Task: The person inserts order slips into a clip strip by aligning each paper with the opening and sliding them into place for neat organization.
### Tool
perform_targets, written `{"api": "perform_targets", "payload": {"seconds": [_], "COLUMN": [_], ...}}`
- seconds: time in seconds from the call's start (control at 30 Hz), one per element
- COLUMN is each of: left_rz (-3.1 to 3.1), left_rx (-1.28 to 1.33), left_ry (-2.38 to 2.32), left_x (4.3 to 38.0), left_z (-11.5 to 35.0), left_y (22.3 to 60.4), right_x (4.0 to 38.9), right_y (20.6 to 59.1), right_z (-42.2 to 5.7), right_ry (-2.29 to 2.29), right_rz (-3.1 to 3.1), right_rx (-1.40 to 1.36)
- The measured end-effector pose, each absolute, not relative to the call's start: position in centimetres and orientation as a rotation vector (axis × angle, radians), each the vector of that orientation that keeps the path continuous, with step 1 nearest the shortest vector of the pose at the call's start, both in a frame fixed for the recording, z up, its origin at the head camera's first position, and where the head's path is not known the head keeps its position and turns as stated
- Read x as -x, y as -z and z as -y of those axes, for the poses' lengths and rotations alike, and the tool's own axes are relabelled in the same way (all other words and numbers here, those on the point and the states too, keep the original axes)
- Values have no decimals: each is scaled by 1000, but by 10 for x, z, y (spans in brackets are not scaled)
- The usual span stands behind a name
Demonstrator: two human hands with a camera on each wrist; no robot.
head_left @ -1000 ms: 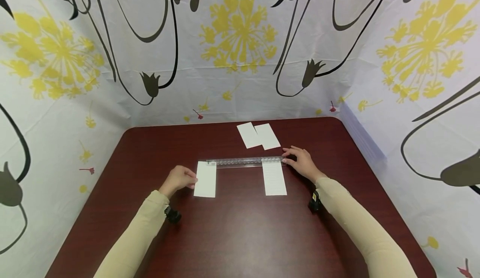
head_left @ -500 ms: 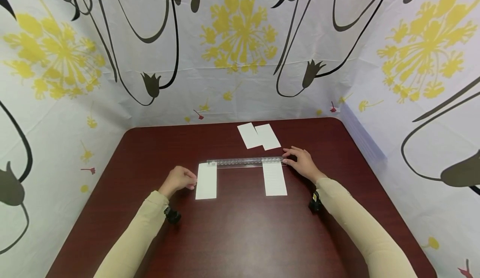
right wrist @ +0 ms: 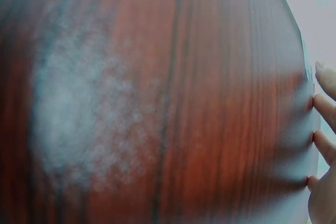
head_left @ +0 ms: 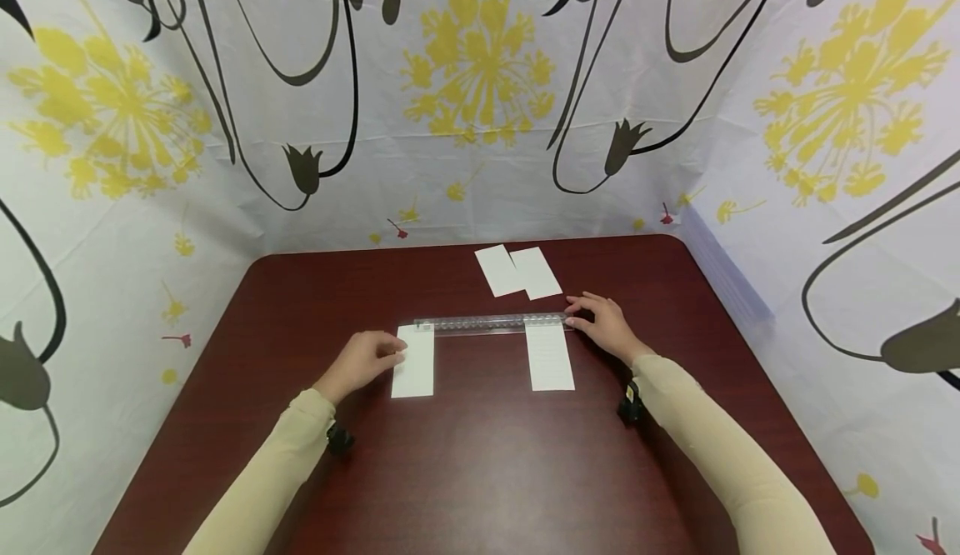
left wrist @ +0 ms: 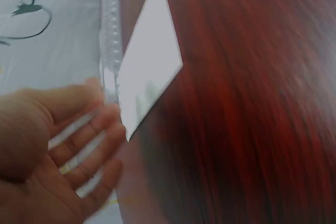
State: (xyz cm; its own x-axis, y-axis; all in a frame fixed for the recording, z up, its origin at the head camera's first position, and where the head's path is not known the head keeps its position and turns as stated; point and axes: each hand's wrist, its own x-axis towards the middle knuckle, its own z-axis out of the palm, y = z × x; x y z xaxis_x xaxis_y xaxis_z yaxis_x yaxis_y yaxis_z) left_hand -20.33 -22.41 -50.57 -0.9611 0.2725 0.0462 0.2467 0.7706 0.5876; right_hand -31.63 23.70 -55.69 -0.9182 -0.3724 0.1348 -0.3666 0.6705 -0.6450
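The clear plastic strip (head_left: 480, 323) lies flat across the far half of the table in front of me, a row of bumps running along it. At its left end is the left card (head_left: 416, 372), a plain white one whose top edge meets the strip. Near its other end, the right card (head_left: 550, 359) runs toward me with faint lines on it, its top overlapping the strip. My left hand (head_left: 363, 362) is at the left card's left edge, fingers loosely bent and apart, gripping nothing. My right hand (head_left: 603, 327) has its fingertips down at the strip's right end, fingers apart; I can't tell whether they pinch it or only press.

Beyond the strip, two more white cards (head_left: 537, 274) lie slanted near the far edge, one against the other. A small black camera (head_left: 632, 405) sits at each cream sleeve (head_left: 723, 447). The dark red wood-grain table (head_left: 480, 463) is surrounded by white cloth (head_left: 487, 197) printed with yellow flower heads and grey-brown stems.
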Motion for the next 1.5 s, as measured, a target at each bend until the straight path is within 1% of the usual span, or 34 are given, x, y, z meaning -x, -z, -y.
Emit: {"api": "perform_targets", "payload": {"seconds": [0.1,0.27,0.6,0.93,1.5], "left_rz": [-2931,-2900,-2917,-2930,-2939], "left_rx": [-591,-736,-884,-895,-921], "left_ry": [-849,-715,-620,-626,-628], "left_x": [201,197,194,190,190], "left_z": [223,223,225,222,214], "left_y": [506,510,525,523,525], "right_x": [316,317,317,315,314], "right_y": [556,558,555,553,555], "right_z": [-237,-238,-236,-236,-237], "right_ry": [1113,1100,1069,966,956], "right_rz": [-2864,-2868,-2884,-2900,-2911], "right_rx": [644,645,672,675,697]}}
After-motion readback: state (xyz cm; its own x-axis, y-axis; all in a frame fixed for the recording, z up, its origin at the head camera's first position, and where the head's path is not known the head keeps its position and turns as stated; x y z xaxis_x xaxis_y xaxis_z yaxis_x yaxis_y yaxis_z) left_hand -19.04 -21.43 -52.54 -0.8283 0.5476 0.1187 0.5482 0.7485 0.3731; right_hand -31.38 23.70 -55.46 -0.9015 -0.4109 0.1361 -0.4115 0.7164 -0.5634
